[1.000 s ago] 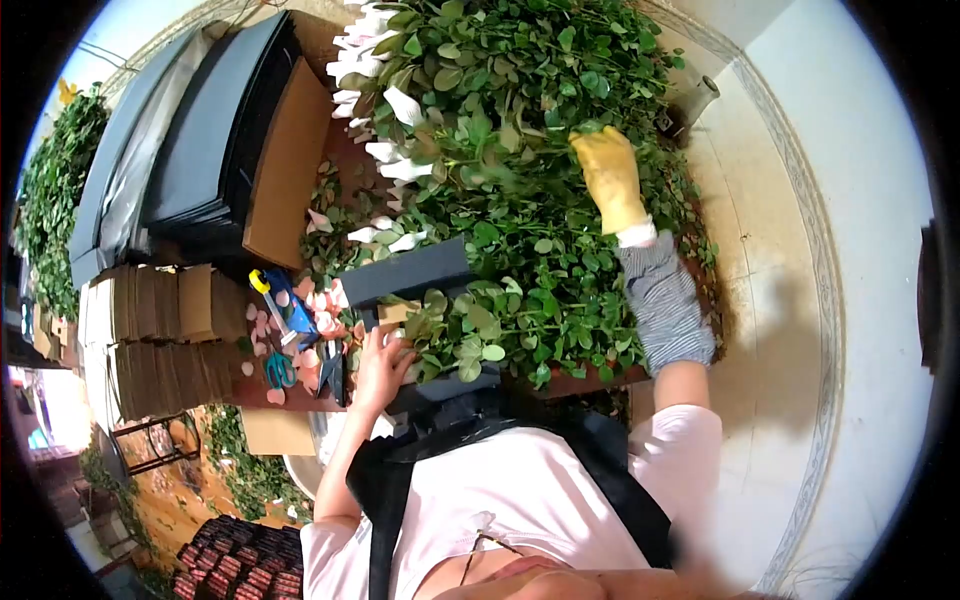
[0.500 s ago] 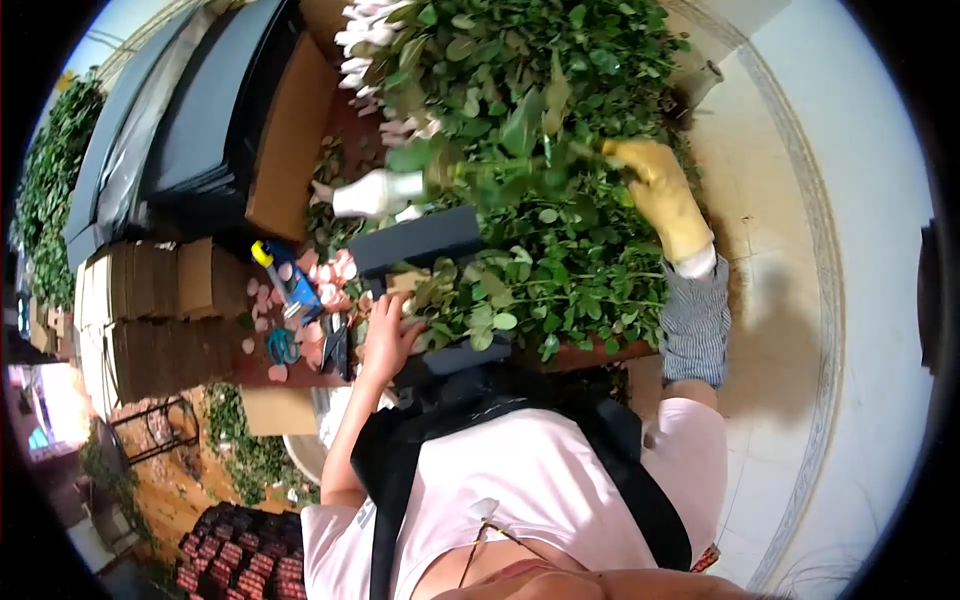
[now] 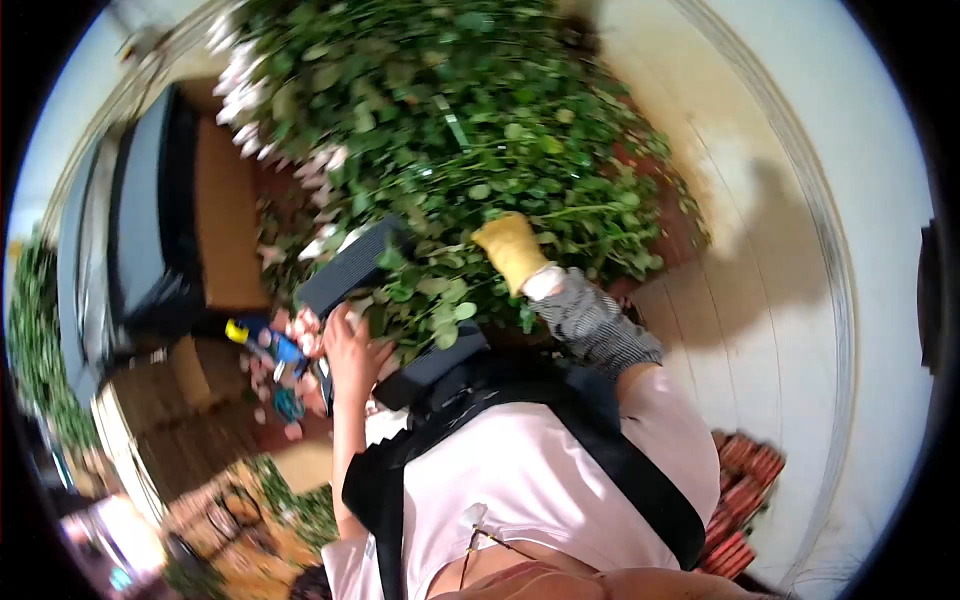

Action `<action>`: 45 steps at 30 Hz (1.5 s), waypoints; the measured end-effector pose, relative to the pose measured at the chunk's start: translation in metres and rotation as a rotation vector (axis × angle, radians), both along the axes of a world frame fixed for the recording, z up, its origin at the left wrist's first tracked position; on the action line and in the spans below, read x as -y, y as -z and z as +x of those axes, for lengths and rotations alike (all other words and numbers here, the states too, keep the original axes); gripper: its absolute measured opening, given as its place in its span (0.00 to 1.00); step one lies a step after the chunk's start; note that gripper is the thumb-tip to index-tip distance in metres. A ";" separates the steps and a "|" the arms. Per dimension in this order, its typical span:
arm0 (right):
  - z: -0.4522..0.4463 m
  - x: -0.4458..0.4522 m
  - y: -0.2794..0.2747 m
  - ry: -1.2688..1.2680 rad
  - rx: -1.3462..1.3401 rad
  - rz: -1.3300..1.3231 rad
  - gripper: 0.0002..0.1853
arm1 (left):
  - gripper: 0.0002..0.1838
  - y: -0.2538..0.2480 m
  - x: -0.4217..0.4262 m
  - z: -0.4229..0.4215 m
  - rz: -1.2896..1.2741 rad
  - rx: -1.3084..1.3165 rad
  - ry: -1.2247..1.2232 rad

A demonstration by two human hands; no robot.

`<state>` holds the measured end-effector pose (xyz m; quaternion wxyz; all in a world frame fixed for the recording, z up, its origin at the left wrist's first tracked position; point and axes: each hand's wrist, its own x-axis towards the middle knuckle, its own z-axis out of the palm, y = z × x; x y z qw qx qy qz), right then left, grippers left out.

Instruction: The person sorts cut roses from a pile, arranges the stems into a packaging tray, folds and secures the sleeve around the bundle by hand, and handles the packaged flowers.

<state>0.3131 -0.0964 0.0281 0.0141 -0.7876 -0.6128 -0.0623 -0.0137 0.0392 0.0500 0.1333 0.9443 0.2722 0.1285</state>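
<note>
Head view: blur softens the pile of leafy stems [image 3: 400,130] above the dark board [image 3: 355,265], its pale flower heads [image 3: 243,95] at left. Right of the board, the gloved right hand [image 3: 512,252] hides its fingertips; its grip cannot be told. Below, the bare left hand [image 3: 352,355] has spread fingers.

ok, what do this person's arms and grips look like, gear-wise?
Right grip: yellow glove, whitish cuff at the wrist, grey striped oversleeve above it. Left grip: no glove, forearm uncovered. Pale pink short sleeves on both arms. No cables visible.
</note>
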 end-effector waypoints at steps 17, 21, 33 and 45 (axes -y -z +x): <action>-0.011 0.037 0.071 0.221 -0.487 0.320 0.21 | 0.37 0.051 -0.002 -0.015 -0.144 0.238 0.024; 0.036 0.017 0.058 0.115 -0.900 0.035 0.23 | 0.33 0.030 0.000 -0.006 -0.197 0.067 -0.065; 0.124 -0.183 -0.107 -0.283 -0.579 0.627 0.24 | 0.35 0.040 0.008 -0.010 -0.234 0.185 -0.056; 0.160 -0.325 -0.200 0.340 0.017 0.367 0.23 | 0.39 0.036 0.012 -0.010 -0.316 0.166 -0.103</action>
